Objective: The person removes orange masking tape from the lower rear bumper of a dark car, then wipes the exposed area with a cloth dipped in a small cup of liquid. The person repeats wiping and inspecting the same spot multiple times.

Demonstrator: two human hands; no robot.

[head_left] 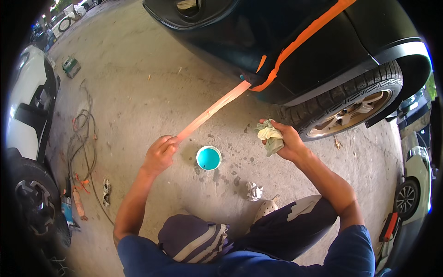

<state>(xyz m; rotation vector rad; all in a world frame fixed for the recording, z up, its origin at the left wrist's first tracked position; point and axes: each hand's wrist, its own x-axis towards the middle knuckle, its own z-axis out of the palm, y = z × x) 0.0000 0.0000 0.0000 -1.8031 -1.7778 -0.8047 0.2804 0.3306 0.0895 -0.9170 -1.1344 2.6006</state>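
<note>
Closed around one end of a strip of orange masking tape (213, 110), my left hand (161, 154) holds it stretched toward the car. The strip's far end meets the lower corner of the dark bumper (221, 39). More orange tape (300, 41) runs up the bodywork from there, with a short separate piece (261, 63) beside it. A crumpled pale green and yellowish cloth (271, 137) is gripped in my right hand (290, 141), near the front of the wheel (350, 113). Between my hands, a round white tub (209, 158) of turquoise liquid stands on the floor.
A crumpled ball of foil (254, 191) lies near my shoe (266, 210). Cables (83, 134) trail across the concrete on the left, near a power tool (67, 205). White cars stand at the left (30, 106) and right (417, 171). A green box-shaped item (71, 67) sits farther back.
</note>
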